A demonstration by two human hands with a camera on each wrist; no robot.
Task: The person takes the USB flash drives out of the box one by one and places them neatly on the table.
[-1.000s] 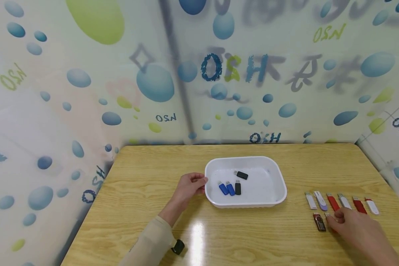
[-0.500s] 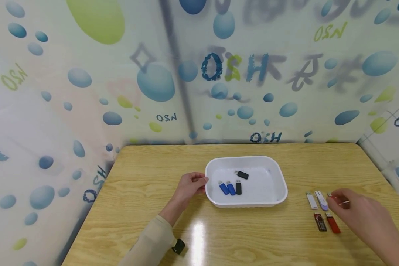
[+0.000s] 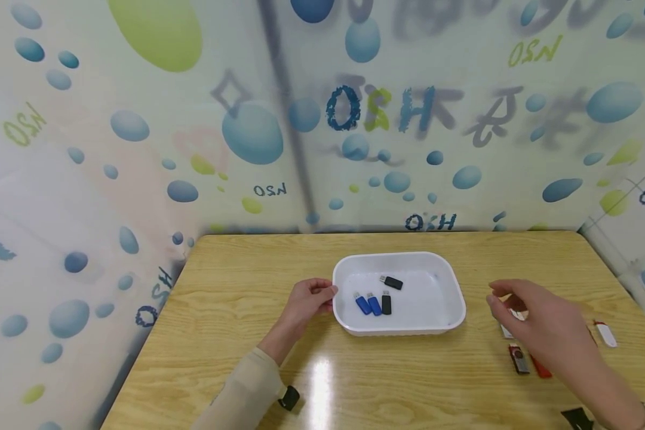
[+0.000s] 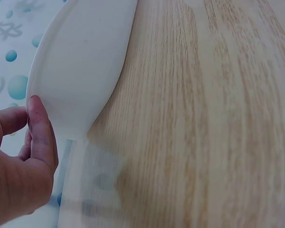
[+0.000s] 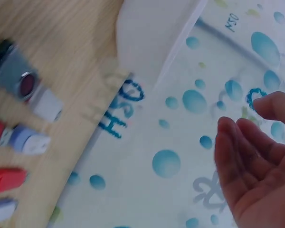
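My left hand (image 3: 309,298) pinches the left rim of a white plastic tray (image 3: 421,301), as the left wrist view also shows. Inside the tray lie two blue USB sticks (image 3: 374,304) and two black USB sticks (image 3: 393,283). To the tray's right, my right hand (image 3: 543,325) hovers over other USB sticks, thumb and fingers apart and loosely bent, with nothing between them. Beside it show a dark swivel USB stick (image 3: 518,359), a red USB stick (image 3: 541,366) and a white one with a red end (image 3: 605,334). The hand hides several others in the head view.
The wooden table (image 3: 236,263) runs back to a patterned curtain (image 3: 355,179) with blue and green drops. In the right wrist view, a white and purple USB stick (image 5: 31,141) and a bright red one (image 5: 8,179) lie near the table's edge.
The right hand has gone from the right-hand sticks leftward and up, toward the tray. A red USB stick lies beside the dark swivel one, left there by the right hand. The left hand stays put.
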